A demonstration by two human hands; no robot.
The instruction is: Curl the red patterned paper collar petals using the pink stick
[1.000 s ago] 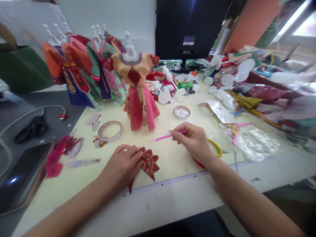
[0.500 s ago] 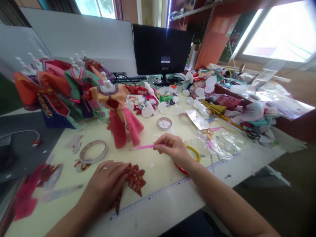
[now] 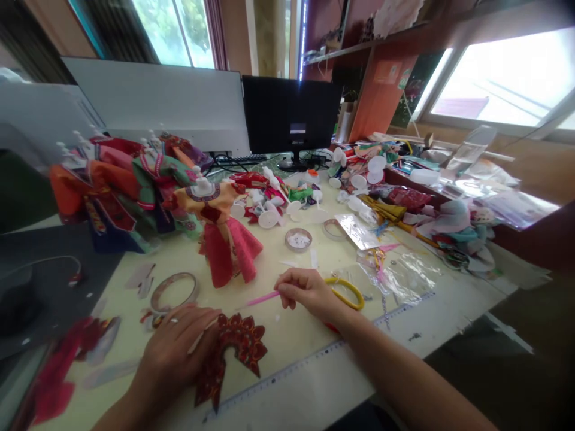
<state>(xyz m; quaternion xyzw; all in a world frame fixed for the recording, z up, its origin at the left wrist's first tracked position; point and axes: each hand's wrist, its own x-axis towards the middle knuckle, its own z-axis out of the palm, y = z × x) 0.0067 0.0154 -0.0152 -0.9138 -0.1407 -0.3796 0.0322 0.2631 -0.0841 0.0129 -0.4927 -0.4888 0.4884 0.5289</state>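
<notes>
My left hand (image 3: 179,347), a ring on one finger, rests with its fingers stretched out over the left part of a dark red patterned cloth piece (image 3: 245,335). This piece is curved like a collar with a petal-shaped edge. My thumb is mostly hidden. In my right hand (image 3: 305,293) a slim pink pen (image 3: 261,298) is pinched, its thin tip pointing left, just above the table and apart from the cloth. Yellow-handled scissors (image 3: 348,292) lie partly behind my right wrist, with a red handle part mostly covered by it.
A doll-sized dress on a stand (image 3: 229,239) is beyond my hands, with more small robes (image 3: 108,197) behind left. Tape rolls (image 3: 174,290) lie about. A printed ruler strip (image 3: 309,359) runs along the front edge. Clear bags (image 3: 404,269) and cloth pieces crowd the right.
My left hand has shifted left and slightly down, uncovering more of the cloth's inner curve. My right hand, still with the pen, is a little lower. The view has tilted up.
</notes>
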